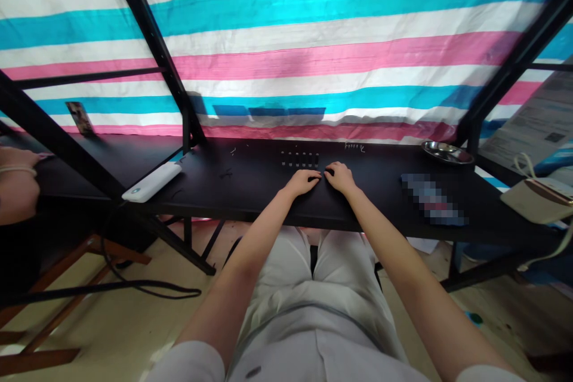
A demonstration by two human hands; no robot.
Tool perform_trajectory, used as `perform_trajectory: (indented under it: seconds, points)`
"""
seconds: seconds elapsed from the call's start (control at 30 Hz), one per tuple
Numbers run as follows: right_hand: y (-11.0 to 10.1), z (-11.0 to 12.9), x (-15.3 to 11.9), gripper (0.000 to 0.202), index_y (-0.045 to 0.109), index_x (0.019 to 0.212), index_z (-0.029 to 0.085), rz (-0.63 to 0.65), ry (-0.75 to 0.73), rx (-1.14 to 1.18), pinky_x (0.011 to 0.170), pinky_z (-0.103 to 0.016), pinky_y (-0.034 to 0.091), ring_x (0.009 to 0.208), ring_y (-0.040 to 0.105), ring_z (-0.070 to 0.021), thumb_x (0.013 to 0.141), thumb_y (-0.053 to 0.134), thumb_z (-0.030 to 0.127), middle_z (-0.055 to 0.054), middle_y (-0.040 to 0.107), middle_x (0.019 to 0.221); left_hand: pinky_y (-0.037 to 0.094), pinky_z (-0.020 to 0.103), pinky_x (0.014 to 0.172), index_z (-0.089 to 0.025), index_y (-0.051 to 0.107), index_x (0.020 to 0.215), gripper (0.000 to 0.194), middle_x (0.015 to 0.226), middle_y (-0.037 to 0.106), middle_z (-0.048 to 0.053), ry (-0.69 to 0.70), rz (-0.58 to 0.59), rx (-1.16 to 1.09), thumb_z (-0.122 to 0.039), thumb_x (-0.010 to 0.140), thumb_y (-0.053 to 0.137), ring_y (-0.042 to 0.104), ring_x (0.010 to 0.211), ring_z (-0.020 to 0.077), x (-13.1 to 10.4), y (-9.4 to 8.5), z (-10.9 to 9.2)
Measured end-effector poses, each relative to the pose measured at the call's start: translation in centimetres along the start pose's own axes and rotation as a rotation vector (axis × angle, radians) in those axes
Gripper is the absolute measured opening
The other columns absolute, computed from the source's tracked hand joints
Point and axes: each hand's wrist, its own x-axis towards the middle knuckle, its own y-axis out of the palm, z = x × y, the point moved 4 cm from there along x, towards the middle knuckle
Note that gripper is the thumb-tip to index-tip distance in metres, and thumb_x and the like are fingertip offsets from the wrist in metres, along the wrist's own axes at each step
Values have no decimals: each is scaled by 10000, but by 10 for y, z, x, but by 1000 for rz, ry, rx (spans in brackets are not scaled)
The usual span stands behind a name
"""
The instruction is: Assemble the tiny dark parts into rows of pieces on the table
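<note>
On the black table, my left hand (305,182) rests near the front edge with its fingers curled and pressed together. Facing it, a small gap away, my right hand (339,178) is also closed, thumb and fingers drawn in. Whatever the fingertips hold, if anything, is too small and dark to make out. Just beyond the hands stands a neat row of small dark pieces (317,160) with pale, shiny ends. Farther back on the right lies a line of tiny pale pieces (354,146). A few similar bits (233,151) are scattered to the left.
A white power strip (152,182) lies at the table's left end, its cable hanging down. At the right are a shiny metal dish (447,153), a blurred-out object (433,199) and a beige bag (539,198). Another person's arm (18,185) shows far left. Black frame bars flank the table.
</note>
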Motion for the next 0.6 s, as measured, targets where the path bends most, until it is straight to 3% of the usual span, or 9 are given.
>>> perform_trajectory:
  seconds: [0.37, 0.6]
  points:
    - [8, 6, 20, 344, 665, 1047, 229, 25, 84, 44, 842, -388, 404, 1039, 514, -249, 810, 563, 457, -82, 598, 1051, 511, 285, 802, -200, 707, 939, 239, 883, 717, 39, -210, -250, 165, -198, 813, 504, 652, 814, 182, -4, -16, 4]
    - [19, 2, 38, 332, 680, 990, 246, 17, 87, 158, 804, -342, 400, 977, 555, -220, 745, 637, 466, -48, 624, 991, 497, 263, 755, -207, 701, 948, 245, 852, 708, 36, -331, -268, 213, -199, 815, 495, 639, 776, 171, -7, -20, 2]
